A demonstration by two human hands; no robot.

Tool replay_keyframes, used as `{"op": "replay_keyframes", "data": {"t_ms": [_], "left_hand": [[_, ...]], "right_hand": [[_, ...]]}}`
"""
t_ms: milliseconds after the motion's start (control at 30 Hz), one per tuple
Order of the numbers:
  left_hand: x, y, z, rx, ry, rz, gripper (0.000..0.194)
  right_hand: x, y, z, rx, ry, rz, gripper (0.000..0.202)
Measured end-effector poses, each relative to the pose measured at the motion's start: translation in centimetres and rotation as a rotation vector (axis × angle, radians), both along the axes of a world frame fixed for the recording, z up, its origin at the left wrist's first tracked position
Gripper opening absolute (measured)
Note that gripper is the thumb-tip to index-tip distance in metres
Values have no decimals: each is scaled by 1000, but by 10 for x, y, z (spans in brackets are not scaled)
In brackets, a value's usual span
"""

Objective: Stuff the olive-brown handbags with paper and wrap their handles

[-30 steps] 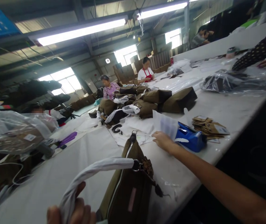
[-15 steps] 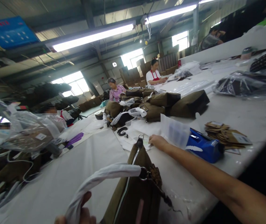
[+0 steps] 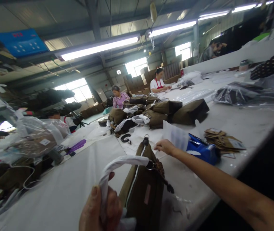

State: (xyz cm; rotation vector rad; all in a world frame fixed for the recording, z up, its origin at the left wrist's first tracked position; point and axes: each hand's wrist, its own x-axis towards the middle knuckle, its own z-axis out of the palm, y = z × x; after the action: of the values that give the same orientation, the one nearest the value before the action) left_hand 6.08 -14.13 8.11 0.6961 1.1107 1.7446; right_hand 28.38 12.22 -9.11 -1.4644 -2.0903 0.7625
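My left hand grips the white-wrapped strap of an olive-brown bag that stands upright on the white table close to me. My right hand reaches forward past the bag, its fingers resting on thin white sheets next to a blue box. A translucent sheet stands up from beside that hand. Whether the fingers pinch a sheet I cannot make out.
A heap of olive bags lies further along the table. Brown card tags sit right of the blue box. Plastic-bagged goods lie at left and at far right. Several other people sit at the far end.
My left hand has slid up the wrapped strap and come further into view. The bag stands more upright. My right hand stays on the white sheets.
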Motion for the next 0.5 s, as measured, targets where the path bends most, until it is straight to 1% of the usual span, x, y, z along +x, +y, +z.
{"op": "replay_keyframes", "data": {"t_ms": [100, 200, 267, 367, 433, 500], "left_hand": [[7, 5, -2, 15, 11, 15, 49], [16, 5, -1, 35, 28, 15, 52], [21, 3, 0, 17, 53, 4, 56], [25, 0, 1, -16, 114, -33, 60], [26, -2, 0, -4, 165, -80, 59], [27, -4, -2, 21, 218, -126, 56]], "right_hand": [[13, -9, 18, -8, 250, -74, 37], [27, -34, 42, 41, 539, -170, 44], [33, -60, 58, 74, 717, -199, 48], [35, -111, 79, 85, 903, -175, 46], [30, -147, 90, 41, 963, -127, 44], [22, -179, 98, -74, 972, -50, 45]]}}
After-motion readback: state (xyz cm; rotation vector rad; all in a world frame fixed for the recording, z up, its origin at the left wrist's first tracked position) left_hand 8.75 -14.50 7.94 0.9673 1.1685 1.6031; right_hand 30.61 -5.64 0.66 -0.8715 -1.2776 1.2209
